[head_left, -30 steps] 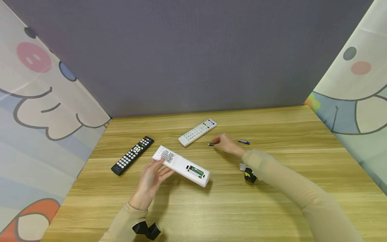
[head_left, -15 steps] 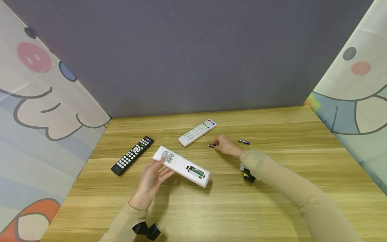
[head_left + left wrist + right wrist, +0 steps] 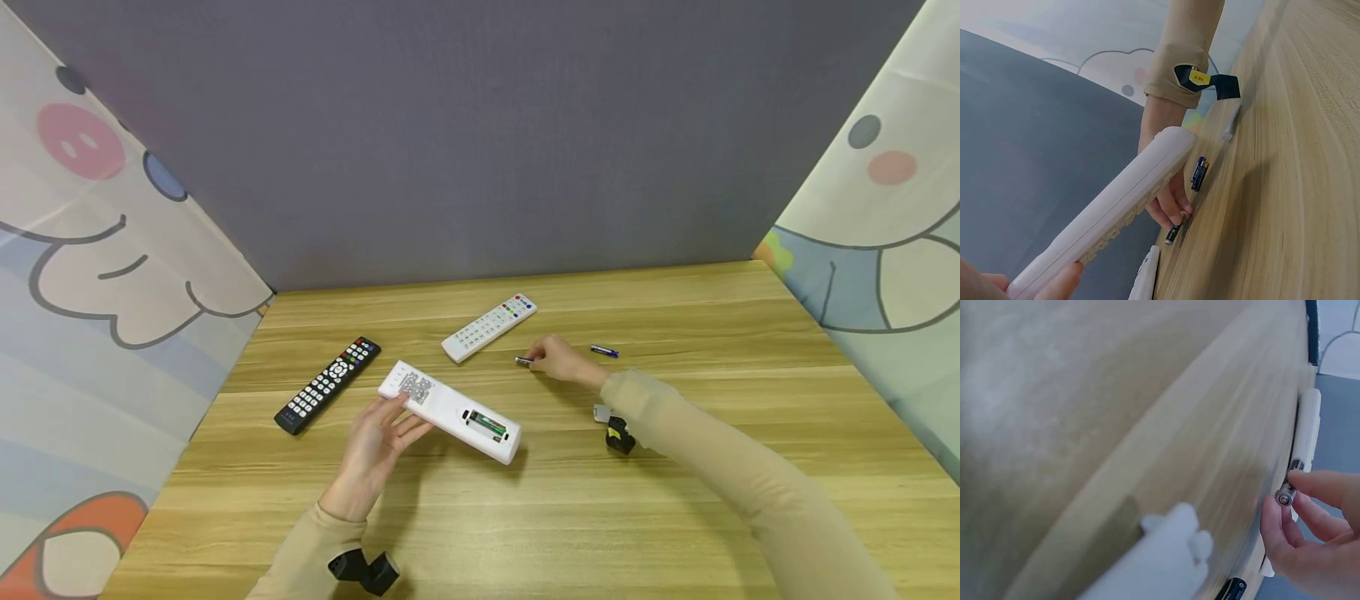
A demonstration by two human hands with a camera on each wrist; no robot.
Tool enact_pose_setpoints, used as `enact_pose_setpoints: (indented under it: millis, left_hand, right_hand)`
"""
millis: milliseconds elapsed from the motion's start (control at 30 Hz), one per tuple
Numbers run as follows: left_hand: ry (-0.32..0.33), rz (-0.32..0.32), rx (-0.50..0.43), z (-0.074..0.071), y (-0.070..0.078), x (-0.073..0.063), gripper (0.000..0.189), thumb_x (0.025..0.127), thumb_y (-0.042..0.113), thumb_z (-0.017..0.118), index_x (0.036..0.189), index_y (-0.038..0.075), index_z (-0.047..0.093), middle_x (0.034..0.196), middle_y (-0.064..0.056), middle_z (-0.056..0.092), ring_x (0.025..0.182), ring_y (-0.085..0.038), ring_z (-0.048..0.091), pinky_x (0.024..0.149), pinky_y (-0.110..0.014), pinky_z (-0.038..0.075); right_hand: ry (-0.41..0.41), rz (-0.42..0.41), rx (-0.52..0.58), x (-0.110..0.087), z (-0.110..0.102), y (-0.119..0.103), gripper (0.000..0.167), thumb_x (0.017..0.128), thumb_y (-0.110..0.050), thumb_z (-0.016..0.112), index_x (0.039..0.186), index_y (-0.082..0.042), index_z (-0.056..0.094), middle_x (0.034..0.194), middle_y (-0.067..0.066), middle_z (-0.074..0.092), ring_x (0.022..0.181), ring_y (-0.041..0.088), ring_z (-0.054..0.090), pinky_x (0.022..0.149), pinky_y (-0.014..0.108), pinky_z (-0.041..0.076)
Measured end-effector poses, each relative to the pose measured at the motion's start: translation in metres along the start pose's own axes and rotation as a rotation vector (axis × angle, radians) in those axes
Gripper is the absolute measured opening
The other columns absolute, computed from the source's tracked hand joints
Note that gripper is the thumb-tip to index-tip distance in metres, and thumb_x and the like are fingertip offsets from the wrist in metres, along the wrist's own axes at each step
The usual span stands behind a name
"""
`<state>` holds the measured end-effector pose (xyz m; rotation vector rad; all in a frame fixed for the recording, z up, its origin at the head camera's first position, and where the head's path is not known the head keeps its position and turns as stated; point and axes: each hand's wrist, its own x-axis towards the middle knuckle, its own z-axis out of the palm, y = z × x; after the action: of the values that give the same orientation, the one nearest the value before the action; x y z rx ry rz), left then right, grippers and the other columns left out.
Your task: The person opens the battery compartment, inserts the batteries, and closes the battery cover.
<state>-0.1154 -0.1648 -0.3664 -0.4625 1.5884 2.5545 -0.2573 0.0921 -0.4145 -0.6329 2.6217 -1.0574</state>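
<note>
"What did the left hand (image 3: 378,442) have?"

"The upturned remote (image 3: 447,408), a white one. The thumb lay on its back and the fingers went underneath, gripping it by the end with the printed patch. A shadow fell on the wooden table (image 3: 555,517) below it."

"And its battery compartment?"

"Uncovered. I saw a green battery (image 3: 489,423) inside, toward the end away from that hand."

"Where was the right hand (image 3: 558,358)?"

"Beyond the upturned remote and to its right. Thumb and fingertips were pinching a small dark battery (image 3: 1284,497), its metal end showing. Whether it touched the wood, I couldn't tell."

"What else lay around?"

"A black remote (image 3: 328,385) to the left of the upturned remote, buttons up. A second white remote (image 3: 490,327) beyond it, buttons up too. Farther right, past the pinching hand, a blue battery (image 3: 604,351); and right of the upturned remote, a small white piece (image 3: 602,413)."
</note>
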Motion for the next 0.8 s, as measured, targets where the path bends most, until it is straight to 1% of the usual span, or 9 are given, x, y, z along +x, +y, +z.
enact_pose_setpoints:
  millis: [133,200,267,367,433,533,567,667,800]
  left_hand:
    - [-0.004,0.004,-0.001,0.000,0.000,0.000,0.043,0.091,0.004,0.040,0.131,-0.004,0.029,0.100,-0.007,0.057,0.083,-0.023,0.062,0.085,-0.039,0.050]
    - [-0.005,0.005,0.000,0.000,0.000,0.000,0.043,0.091,0.004,0.040,0.132,-0.004,0.028,0.100,-0.006,0.057,0.083,-0.023,0.062,0.085,-0.039,0.050]
    - [-0.004,0.003,-0.003,0.000,0.000,0.000,0.042,0.091,0.004,0.039,0.131,-0.003,0.029,0.100,-0.006,0.057,0.082,-0.023,0.062,0.085,-0.039,0.050]
    - [-0.003,0.004,-0.006,0.000,0.000,0.000,0.041,0.092,0.003,0.038,0.131,-0.003,0.029,0.099,-0.007,0.057,0.082,-0.023,0.062,0.084,-0.039,0.050]
    - [-0.005,0.007,-0.009,0.000,0.000,0.001,0.040,0.092,0.003,0.038,0.130,-0.003,0.030,0.099,-0.007,0.057,0.082,-0.023,0.062,0.084,-0.039,0.050]
    - [-0.006,0.007,-0.015,0.000,0.000,0.000,0.038,0.091,0.002,0.039,0.128,-0.003,0.031,0.098,-0.007,0.057,0.082,-0.023,0.062,0.084,-0.040,0.050]
    - [-0.006,0.006,-0.015,0.000,0.000,0.000,0.038,0.091,0.002,0.039,0.128,-0.003,0.031,0.098,-0.007,0.057,0.082,-0.024,0.062,0.084,-0.040,0.050]
    - [-0.004,0.000,-0.023,0.001,0.001,0.000,0.038,0.091,0.002,0.038,0.128,-0.002,0.031,0.098,-0.008,0.057,0.082,-0.024,0.062,0.084,-0.040,0.050]
    - [-0.007,-0.002,-0.025,0.001,0.001,0.000,0.037,0.091,0.003,0.039,0.127,-0.001,0.031,0.099,-0.008,0.055,0.082,-0.024,0.061,0.085,-0.039,0.050]
  right_hand:
    - [-0.042,0.072,0.079,-0.002,-0.002,-0.002,0.020,0.083,0.000,0.054,0.100,0.008,0.060,0.103,0.022,0.057,0.071,0.016,0.052,0.056,0.020,0.048]
    - [-0.057,0.092,0.118,-0.004,-0.003,-0.003,0.022,0.084,-0.002,0.054,0.103,0.008,0.060,0.101,0.021,0.058,0.065,0.016,0.051,0.051,0.021,0.047]
    - [-0.059,0.097,0.145,-0.005,-0.004,-0.004,0.023,0.084,-0.003,0.054,0.104,0.007,0.060,0.098,0.018,0.058,0.063,0.015,0.051,0.050,0.021,0.047]
    - [-0.052,0.072,0.158,-0.008,-0.004,-0.005,0.023,0.084,-0.005,0.055,0.103,0.007,0.060,0.099,0.017,0.059,0.071,0.015,0.054,0.058,0.024,0.050]
    - [-0.043,0.047,0.157,-0.010,-0.004,-0.005,0.022,0.085,-0.005,0.054,0.103,0.006,0.061,0.103,0.018,0.059,0.079,0.017,0.055,0.066,0.025,0.051]
    - [-0.036,0.029,0.173,-0.015,-0.005,-0.009,0.023,0.085,-0.005,0.054,0.103,0.007,0.061,0.106,0.020,0.058,0.086,0.021,0.057,0.073,0.026,0.051]
    - [-0.037,0.023,0.172,-0.017,-0.005,-0.010,0.023,0.085,-0.005,0.054,0.104,0.007,0.060,0.106,0.020,0.058,0.086,0.022,0.058,0.074,0.026,0.051]
    - [-0.050,0.049,0.205,-0.024,-0.007,-0.014,0.026,0.085,-0.008,0.053,0.107,0.005,0.059,0.103,0.019,0.060,0.084,0.025,0.059,0.070,0.028,0.052]
    - [-0.070,0.055,0.240,-0.032,-0.008,-0.018,0.028,0.087,-0.012,0.052,0.111,0.001,0.059,0.101,0.018,0.061,0.086,0.027,0.059,0.067,0.033,0.051]
